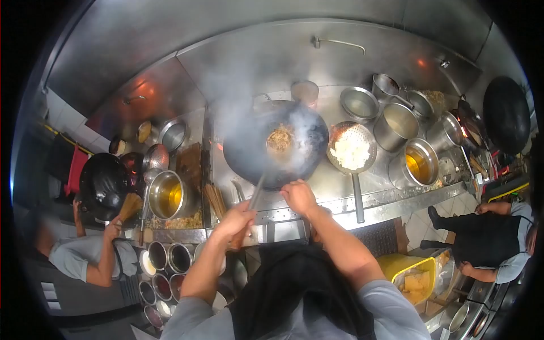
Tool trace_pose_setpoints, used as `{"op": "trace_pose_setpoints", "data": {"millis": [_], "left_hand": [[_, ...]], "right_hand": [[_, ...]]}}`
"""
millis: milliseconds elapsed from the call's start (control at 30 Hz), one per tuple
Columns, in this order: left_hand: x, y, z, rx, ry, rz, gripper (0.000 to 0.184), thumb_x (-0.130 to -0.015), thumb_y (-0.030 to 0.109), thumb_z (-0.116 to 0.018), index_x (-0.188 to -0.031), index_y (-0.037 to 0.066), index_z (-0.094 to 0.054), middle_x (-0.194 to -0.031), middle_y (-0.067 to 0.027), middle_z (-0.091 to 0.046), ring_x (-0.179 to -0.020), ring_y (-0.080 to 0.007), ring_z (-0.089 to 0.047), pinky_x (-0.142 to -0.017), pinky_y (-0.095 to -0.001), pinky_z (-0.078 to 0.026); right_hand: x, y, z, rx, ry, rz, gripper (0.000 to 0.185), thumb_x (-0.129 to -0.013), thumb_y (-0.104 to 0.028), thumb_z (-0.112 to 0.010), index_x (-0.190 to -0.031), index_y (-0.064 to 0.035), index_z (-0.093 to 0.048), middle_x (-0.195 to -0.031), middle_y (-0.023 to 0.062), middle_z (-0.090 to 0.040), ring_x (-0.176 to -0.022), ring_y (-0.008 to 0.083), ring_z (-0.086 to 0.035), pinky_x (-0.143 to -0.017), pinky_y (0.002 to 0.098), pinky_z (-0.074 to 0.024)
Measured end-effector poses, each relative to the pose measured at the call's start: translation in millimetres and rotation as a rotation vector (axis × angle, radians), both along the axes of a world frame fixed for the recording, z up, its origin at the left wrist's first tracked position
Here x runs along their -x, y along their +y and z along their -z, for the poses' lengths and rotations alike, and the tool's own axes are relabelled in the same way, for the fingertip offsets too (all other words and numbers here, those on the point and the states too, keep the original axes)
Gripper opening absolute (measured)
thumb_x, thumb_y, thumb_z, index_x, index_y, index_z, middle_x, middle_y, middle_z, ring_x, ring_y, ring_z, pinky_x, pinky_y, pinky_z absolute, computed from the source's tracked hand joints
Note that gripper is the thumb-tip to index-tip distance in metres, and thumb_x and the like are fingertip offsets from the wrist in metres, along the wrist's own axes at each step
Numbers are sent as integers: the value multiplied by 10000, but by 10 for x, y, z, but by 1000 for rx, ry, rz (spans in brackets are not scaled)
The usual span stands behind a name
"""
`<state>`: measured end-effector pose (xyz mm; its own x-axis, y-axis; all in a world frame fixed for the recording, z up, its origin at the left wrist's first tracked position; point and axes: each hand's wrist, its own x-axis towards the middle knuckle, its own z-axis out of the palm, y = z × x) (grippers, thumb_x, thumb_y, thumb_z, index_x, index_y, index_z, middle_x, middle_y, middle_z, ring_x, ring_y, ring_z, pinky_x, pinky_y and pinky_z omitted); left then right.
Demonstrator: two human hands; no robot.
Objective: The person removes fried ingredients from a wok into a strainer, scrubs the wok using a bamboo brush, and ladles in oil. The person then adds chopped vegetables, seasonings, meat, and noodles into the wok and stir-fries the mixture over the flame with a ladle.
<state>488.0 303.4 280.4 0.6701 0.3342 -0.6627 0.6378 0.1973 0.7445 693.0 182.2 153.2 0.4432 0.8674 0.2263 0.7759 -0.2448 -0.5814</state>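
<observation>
My left hand (237, 220) is wrapped round the wooden-ended handle of a long metal ladle (258, 191). The ladle reaches up into a large dark wok (243, 150), its bowl blurred by steam. Brown shredded food (279, 139) shows in the middle of the wok, at the ladle's end; I cannot tell how much lies in the bowl. At the wok's near edge, my right hand (299, 195) is closed on the rim. Thick steam rises over the wok's left side. Right of it rests a perforated strainer (369, 148) of pale, whitish food (351, 148), handle toward me.
Metal pots stand at the right, one with yellow oil (418, 165). Another oil pot (165, 195) and a bamboo brush (214, 201) sit left. A co-worker (85, 258) holds a wok and brush at left; another person (493, 241) is at right, near a yellow bin (405, 266).
</observation>
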Motion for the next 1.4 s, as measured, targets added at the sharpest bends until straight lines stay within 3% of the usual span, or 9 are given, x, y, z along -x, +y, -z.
{"op": "trace_pose_setpoints", "data": {"millis": [33,100,200,367,567,767,1067,1267,1400], "left_hand": [[89,115,68,5,3,0,416,-954,173,-560,-1343,33,-510,-745,-61,-594,-616,-170,-585,-543,-303,-504],[206,262,119,-783,-9,268,505,-920,169,-559,-1395,25,-469,-879,-199,-684,-768,-333,-678,-732,-418,-549],[1,360,97,-993,89,293,587,-903,174,-537,-1460,51,-399,-1019,-315,-660,-956,-450,-657,-893,-496,-495],[-469,388,887,-984,166,191,614,-882,160,-531,-1481,136,-397,-1028,-298,-659,-966,-481,-633,-886,-524,-488],[188,468,487,-1152,145,457,616,-848,119,-581,-1435,281,-489,-881,-235,-682,-844,-417,-668,-813,-507,-521],[1081,108,-876,-975,11,458,551,-869,170,-620,-1409,138,-517,-976,-257,-673,-931,-427,-648,-844,-507,-504],[776,-116,76,-983,141,284,557,-878,234,-664,-1398,104,-511,-1030,-236,-675,-958,-431,-642,-851,-510,-498],[992,-160,-254,-968,73,180,544,-866,187,-682,-1392,173,-539,-1004,-244,-680,-884,-433,-663,-794,-478,-518],[782,47,-316,-935,22,95,539,-875,172,-666,-1391,91,-532,-970,-254,-680,-897,-418,-665,-791,-437,-516]], "right_hand": [[5,-40,30,-6,10,-15,167,-857,-204,-649,-781,-74,-722,-881,141,-711,-859,339,-640,-820,447,-499],[3,-13,99,14,31,-2,170,-858,-207,-648,-784,-74,-724,-874,142,-711,-854,340,-641,-818,451,-501],[-19,31,110,-4,33,-8,179,-861,-215,-644,-789,-74,-726,-852,144,-710,-841,342,-645,-817,457,-505],[-27,52,155,-17,32,-58,191,-867,-229,-638,-796,-77,-729,-810,146,-706,-808,341,-656,-823,450,-509],[-16,-8,154,-27,9,-42,201,-874,-241,-638,-809,-71,-724,-798,155,-699,-774,348,-658,-840,439,-500],[283,-334,-554,-132,-50,-32,169,-869,-200,-642,-778,-70,-702,-786,181,-687,-767,367,-654,-785,486,-501],[699,-645,-47,82,-53,8,147,-882,-172,-642,-864,-43,-710,-861,186,-687,-842,381,-646,-727,492,-508],[568,-605,-129,-56,-123,13,210,-904,-217,-592,-812,-66,-705,-784,157,-683,-818,365,-633,-816,473,-478],[157,-97,-126,142,-132,-13,189,-913,-212,-600,-960,-62,-705,-968,165,-695,-947,365,-627,-914,477,-455]]}}
